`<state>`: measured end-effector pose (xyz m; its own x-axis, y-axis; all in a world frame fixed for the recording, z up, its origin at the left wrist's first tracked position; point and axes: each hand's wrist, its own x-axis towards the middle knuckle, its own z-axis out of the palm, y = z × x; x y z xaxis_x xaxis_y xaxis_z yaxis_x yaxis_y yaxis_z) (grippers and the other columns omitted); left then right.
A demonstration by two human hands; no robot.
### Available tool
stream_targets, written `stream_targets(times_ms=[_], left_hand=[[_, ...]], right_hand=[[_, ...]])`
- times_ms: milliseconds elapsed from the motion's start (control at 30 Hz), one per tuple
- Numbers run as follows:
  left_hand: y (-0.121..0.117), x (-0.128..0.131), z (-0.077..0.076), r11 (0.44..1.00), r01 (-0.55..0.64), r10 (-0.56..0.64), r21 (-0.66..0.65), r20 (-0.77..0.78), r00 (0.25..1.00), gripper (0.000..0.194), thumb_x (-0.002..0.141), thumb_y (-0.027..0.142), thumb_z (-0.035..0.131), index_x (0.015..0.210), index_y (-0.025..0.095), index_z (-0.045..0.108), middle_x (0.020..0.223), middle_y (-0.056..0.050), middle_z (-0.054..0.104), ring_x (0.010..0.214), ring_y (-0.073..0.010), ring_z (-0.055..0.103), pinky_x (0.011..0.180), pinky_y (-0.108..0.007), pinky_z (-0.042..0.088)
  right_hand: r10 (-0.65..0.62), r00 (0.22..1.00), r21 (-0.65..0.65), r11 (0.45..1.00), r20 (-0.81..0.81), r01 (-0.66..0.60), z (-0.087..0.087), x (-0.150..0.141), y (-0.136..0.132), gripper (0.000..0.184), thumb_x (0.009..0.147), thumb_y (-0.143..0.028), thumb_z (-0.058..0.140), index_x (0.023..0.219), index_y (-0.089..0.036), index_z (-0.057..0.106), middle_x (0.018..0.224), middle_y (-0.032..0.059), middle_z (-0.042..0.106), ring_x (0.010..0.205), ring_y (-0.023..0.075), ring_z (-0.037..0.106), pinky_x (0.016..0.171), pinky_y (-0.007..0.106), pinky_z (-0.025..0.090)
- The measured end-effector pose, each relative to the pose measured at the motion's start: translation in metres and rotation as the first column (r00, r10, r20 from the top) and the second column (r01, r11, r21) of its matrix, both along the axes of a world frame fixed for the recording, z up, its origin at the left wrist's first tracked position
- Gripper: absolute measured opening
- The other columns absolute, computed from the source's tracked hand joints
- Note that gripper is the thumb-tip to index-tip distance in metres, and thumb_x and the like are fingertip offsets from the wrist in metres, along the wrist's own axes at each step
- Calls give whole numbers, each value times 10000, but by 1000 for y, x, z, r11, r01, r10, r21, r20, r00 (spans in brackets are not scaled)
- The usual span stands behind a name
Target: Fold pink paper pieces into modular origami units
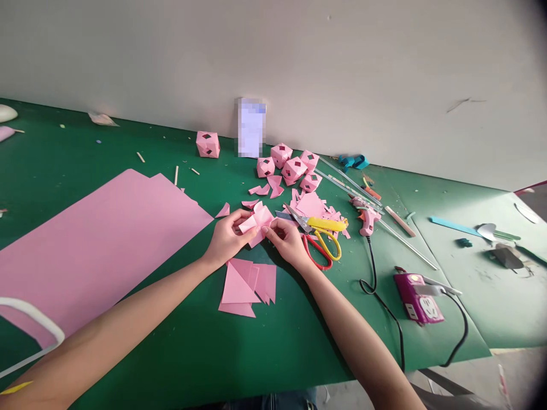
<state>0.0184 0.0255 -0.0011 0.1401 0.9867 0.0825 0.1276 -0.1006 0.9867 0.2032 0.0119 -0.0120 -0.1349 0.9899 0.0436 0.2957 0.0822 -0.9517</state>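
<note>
Bare forearms [137, 310] nearest, reaching in from 8 and 5 o'clock. Fingers of left hand [225, 238] and right hand [289, 241] pinch folded pink paper [262, 216], centre, above green table [192, 364]. Outward from it: loose paper triangles [239, 285] at 6 o'clock; scissors [305, 226] and yellow cutter [328, 224] at 3, beside right hand; pink paper balls [294, 169] at 1; large pink sheet [106, 250] at 9; glue gun [368, 220] at 3, farther out; blurred upright rectangle [250, 128] at 12.

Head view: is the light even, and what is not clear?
In the head view, the table looks pale and shiny at right; the right corners look dark; the upright screen is pixelated; the folded paper is fairly clear.
</note>
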Motion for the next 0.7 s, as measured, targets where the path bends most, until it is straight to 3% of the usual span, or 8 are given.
stream_targets(times_ms=[233,700], left_hand=[[2,0,0,999,-40,40,-14,8,999,363,712,381,777,993,185,658,817,-18,724,743,-204,690,638,-288,554],[1,1,2,999,-27,27,-26,27,999,385,710,379,785,1009,179,649,840,-29,738,760,-204,702,685,-302,579]], right_hand=[[-32,997,-31,999,-76,30,4,1,0,445,874,-647,686,894,-202,674,830,34,668,710,169,549,665,305,435],[-42,989,-61,998,-145,33,3,4,2,411,867,-614,707,871,-205,737,829,41,719,705,168,579,657,297,447]])
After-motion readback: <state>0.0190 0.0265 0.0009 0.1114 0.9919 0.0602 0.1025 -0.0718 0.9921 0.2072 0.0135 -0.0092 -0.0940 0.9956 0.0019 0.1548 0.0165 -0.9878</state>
